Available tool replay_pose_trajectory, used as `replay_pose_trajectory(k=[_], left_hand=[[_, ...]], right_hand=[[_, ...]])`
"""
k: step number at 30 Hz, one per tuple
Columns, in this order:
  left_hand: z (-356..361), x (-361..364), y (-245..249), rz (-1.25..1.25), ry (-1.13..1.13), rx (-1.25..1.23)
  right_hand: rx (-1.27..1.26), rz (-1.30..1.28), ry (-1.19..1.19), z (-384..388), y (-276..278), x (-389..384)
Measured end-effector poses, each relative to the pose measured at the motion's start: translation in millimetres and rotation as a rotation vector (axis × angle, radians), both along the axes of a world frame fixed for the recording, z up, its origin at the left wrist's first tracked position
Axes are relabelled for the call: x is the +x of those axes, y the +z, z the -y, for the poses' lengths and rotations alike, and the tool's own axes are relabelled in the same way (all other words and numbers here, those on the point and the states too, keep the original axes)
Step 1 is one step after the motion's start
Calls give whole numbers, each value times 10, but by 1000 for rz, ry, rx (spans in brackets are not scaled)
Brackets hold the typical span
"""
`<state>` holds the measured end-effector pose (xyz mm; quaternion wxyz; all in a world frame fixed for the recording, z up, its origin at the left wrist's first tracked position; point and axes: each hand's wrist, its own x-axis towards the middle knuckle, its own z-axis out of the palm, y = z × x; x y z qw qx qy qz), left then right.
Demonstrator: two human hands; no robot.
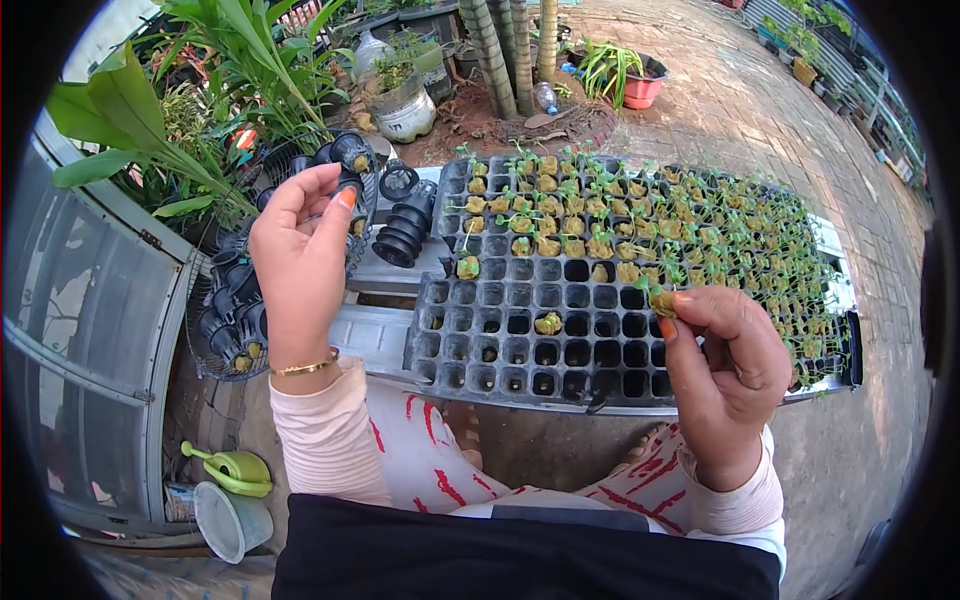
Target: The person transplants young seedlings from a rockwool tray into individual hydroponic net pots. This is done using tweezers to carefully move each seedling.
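Note:
My right hand (730,370) pinches a small brownish-yellow plug with a green seedling (661,301) between thumb and forefinger, just above the black seedling tray (430,345). My left hand (300,245) is raised at the left, its fingers curved and thumb apart from them, over the edge of a wire basket (205,365) of black pots. Dark pots lie directly behind its fingertips, so any contact there is hard to judge. One loose plug (548,323) rests among the tray's bare cells, and another with a sprout (468,267) sits near the left edge.
Many seedlings (700,210) fill the tray's back and right cells. Stacked black pots (405,228) lie on the metal bench (370,335) beside the basket. A green watering can (235,470) and a pale bucket (233,522) stand at lower left. Potted plants line the back.

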<state>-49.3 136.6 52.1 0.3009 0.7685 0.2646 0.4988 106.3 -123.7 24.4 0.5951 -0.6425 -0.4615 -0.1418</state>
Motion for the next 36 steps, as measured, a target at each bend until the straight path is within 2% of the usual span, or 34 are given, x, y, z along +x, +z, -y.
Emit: replay_pose_trajectory(k=[4, 6, 7, 9, 10, 12, 18, 21, 22, 24, 26, 30, 32, 33, 35, 36], left_hand=[[-420, 371, 296, -639, 185, 409], [-607, 613, 271, -917, 159, 484], [-691, 699, 218, -916, 155, 491], [-800, 857, 97, -1190, 259, 672], [-825, 911, 53, -1187, 248, 681], [-871, 1000, -27, -1334, 292, 714], [-1105, 1027, -156, -1320, 303, 769], [-1180, 993, -86, -1009, 283, 916], [-1094, 1009, 26, -903, 259, 807], [-805, 976, 217, -560, 165, 779], [-417, 909, 346, -220, -150, 109], [331, 539, 321, 244, -788, -619], [600, 396, 194, 409, -932, -917], [656, 342, 110, 460, -1000, -1050], [716, 272, -61, 533, -1111, -1277], [737, 261, -117, 529, -1133, -1360]], right_hand=[[31, 14, 23, -37, -31, 41], [25, 18, 27, -45, -19, 41], [30, 17, 21, -47, -16, 45], [58, 18, 33, -39, -12, 58], [59, 16, 20, -28, -4, 66], [47, 27, 28, 0, 9, 83], [55, -33, 10, 69, -10, 124], [67, -61, 0, 84, -26, 159], [70, -57, 1, 82, -33, 167], [76, -52, -3, 86, -15, 180], [55, 16, -10, 89, 14, 180], [74, -26, 37, 72, 1, 156], [76, -219, 130, 81, 23, 130], [74, -215, 123, 81, 28, 131], [103, 29, 61, 69, 40, 140], [101, 34, 54, 72, 55, 142]])
